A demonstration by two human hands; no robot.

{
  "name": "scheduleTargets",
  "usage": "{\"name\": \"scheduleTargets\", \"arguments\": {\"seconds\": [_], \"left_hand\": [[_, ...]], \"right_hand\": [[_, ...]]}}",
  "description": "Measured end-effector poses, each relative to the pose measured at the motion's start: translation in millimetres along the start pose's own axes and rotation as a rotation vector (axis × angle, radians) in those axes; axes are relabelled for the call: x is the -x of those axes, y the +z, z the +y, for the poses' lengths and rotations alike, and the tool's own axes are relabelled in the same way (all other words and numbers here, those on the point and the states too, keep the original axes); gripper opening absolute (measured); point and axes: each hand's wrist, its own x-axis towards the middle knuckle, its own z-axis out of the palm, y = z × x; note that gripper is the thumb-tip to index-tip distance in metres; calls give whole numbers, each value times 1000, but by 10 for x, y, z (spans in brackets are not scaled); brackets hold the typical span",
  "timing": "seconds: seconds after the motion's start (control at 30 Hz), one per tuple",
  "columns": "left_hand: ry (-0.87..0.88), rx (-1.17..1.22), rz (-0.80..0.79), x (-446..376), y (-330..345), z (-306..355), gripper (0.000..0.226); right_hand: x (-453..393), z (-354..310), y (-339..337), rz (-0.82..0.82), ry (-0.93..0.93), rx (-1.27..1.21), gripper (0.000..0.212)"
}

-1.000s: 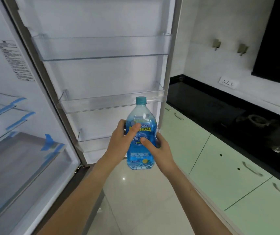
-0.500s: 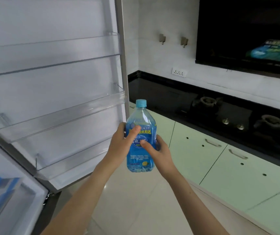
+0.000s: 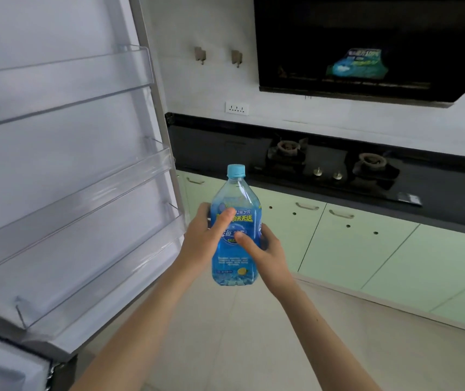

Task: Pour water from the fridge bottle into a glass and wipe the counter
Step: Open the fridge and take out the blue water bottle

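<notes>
A clear plastic bottle (image 3: 232, 193) with a blue label and a light blue cap stands upright in front of me, held in the air by both hands. My left hand (image 3: 207, 239) grips its left side, thumb across the label. My right hand (image 3: 265, 249) grips its right side, thumb on the label's middle. The black counter (image 3: 437, 198) runs along the wall behind the bottle. No glass and no cloth show in this view.
The open fridge door (image 3: 65, 165) with clear shelves fills the left. A gas hob (image 3: 330, 165) with two burners sits in the counter, below a black range hood (image 3: 366, 43). Pale green cabinet doors (image 3: 352, 244) line the right. Light floor tiles lie below.
The view has swung to the right, away from the fridge interior toward the counter and hob. Both hands keep the same grip on the bottle.
</notes>
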Motion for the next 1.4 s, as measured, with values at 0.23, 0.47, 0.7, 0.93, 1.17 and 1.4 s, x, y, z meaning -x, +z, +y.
{"name": "scheduleTargets", "arguments": {"seconds": [0.23, 0.47, 0.7, 0.93, 1.17, 1.4], "left_hand": [[18, 13, -89, 20, 89, 19, 46], [49, -17, -165, -92, 531, 63, 44], [32, 20, -321, -187, 1540, 162, 39], [15, 72, -534, -111, 2928, 363, 38], [10, 82, -769, 93, 4130, 429, 55], [40, 40, -910, 96, 4910, 437, 54]], "right_hand": [[133, 15, -69, 65, -22, 8, 30], [135, -34, -475, 143, -47, 17, 34], [266, -172, -1407, 281, -51, 8, 34], [630, -424, -2569, 500, -64, 4, 34], [1100, -542, -3517, 733, -59, 2, 26], [1197, -513, -4140, 892, -25, -42, 29]]}}
